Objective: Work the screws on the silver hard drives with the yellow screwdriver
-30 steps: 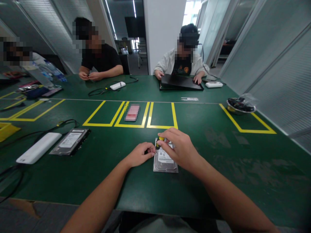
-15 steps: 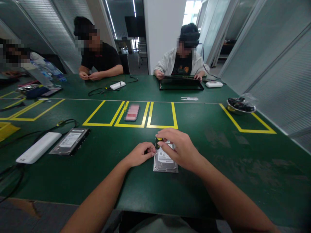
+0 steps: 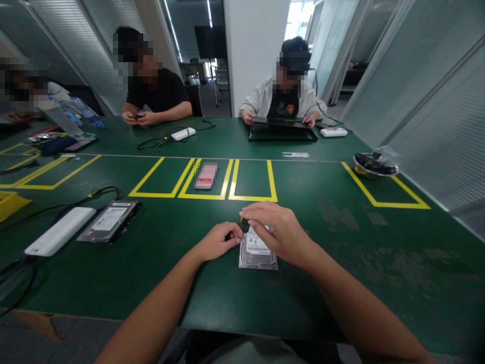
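**Head view: both hands at a hard drive on the green table**

The drive (image 3: pixel 258 251) lies flat, label up, on the table (image 3: pixel 341 283), near the front edge and just this side of the yellow boxes (image 3: pixel 204 194) taped on the top. The left hand (image 3: pixel 217 241) rests on the table against the drive's left far corner, fingers curled in and pressed together, thumb and forefinger tips meeting at that corner; whether they pinch anything there is too small to tell. The right hand (image 3: pixel 278 231) arches over the far half of the drive, fingers bent and close together, closed on a small dark tool (image 3: pixel 245 224) whose end peeks out at the fingertips, just beside the left thumb. Most of the tool is hidden under the hand.

To the left, well apart, a second drive (image 3: pixel 109 221) lies beside a white box (image 3: pixel 60 230), with a black cable (image 3: pixel 76 199) behind them. A pink item (image 3: pixel 206 175), blurred, sits in the middle yellow box. Far right, a metal bowl (image 3: pixel 375 165) holds dark bits.

Across the table, one person in a pale jacket has both hands on a black tray (image 3: pixel 282 132), a white unit (image 3: pixel 333 132) beside it. Another person in black holds their hands together near a second white unit (image 3: pixel 184 133).
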Tool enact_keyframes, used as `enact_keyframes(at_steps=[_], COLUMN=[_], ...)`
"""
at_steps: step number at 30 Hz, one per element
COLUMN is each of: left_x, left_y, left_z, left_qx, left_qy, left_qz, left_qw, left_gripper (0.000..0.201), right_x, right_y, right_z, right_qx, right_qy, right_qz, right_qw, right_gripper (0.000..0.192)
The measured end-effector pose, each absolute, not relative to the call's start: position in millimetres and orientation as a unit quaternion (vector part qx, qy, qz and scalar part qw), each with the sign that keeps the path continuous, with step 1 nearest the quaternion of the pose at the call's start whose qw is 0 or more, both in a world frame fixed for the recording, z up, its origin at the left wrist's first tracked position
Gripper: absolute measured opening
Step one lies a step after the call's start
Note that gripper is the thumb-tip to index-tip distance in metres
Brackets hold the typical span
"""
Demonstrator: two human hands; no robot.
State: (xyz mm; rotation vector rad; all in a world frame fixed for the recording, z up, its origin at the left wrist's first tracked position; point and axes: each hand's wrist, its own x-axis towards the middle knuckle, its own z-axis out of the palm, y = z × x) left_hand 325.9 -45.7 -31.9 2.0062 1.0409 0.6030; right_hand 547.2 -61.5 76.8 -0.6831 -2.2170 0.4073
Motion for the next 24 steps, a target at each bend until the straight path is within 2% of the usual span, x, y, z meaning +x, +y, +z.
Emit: enact_keyframes(at_steps=[8, 16, 24], left_x=[325.9, 325.5, 327.3], left_y=[-46.3, -45.9, -47.2], left_z=[-28.1, -30.3, -26.7], left_qx=[0.790, 0.798, 0.798], left_qy=[0.405, 0.405, 0.403], left_qz=[0.238, 0.236, 0.245], left_qw=[0.394, 0.379, 0.376], left_gripper=[0.012, 0.008, 0.006], right_x=[544.5, 544.6, 542.2], right_y=[-58.9, -59.6, -57.6], right_z=[70.3, 72.0, 65.8], right_qx=[-0.286, -0.258, -0.285], right_qy=[-0.856, -0.859, -0.847], right_qz=[0.151, 0.148, 0.158], right_qw=[0.403, 0.416, 0.419], right_gripper=[0.018, 0.023, 0.018])
